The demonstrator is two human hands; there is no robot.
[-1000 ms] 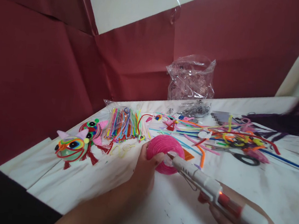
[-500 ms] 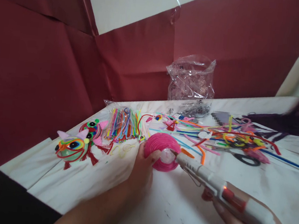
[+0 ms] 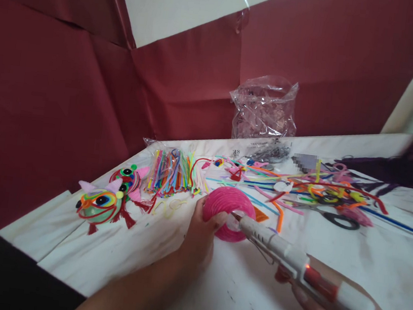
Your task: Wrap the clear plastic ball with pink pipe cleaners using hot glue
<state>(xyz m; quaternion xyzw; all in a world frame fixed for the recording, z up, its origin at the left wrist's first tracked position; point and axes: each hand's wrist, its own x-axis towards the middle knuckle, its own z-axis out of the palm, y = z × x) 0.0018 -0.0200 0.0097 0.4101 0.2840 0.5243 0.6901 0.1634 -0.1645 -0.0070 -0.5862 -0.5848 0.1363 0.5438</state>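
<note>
My left hand [image 3: 204, 227] grips the left side of a round pink piece [image 3: 226, 199], ringed with coiled fuzzy strands, with a clear opening at its middle. The thumb lies over its near face. In my right hand [image 3: 324, 303] is a white hot glue gun [image 3: 284, 256] with a red trigger and a small glowing light. Its nozzle points left at the clear middle of the pink piece; whether it touches cannot be made out. An orange piece [image 3: 261, 215] shows just behind the pink piece's right edge.
Two lion-head crafts [image 3: 100, 202] with red tassels stand at the left. A bag of coloured pipe cleaners [image 3: 170, 173] lies behind. Black-handled scissors [image 3: 341, 220], loose pipe cleaners [image 3: 376, 197] and purple strands [image 3: 387, 170] spread rightward. A clear plastic bag [image 3: 265, 112] leans against the red backing.
The pink piece and my left hand have shifted slightly right and down. The glue gun's nozzle has moved a little left, further over the clear middle.
</note>
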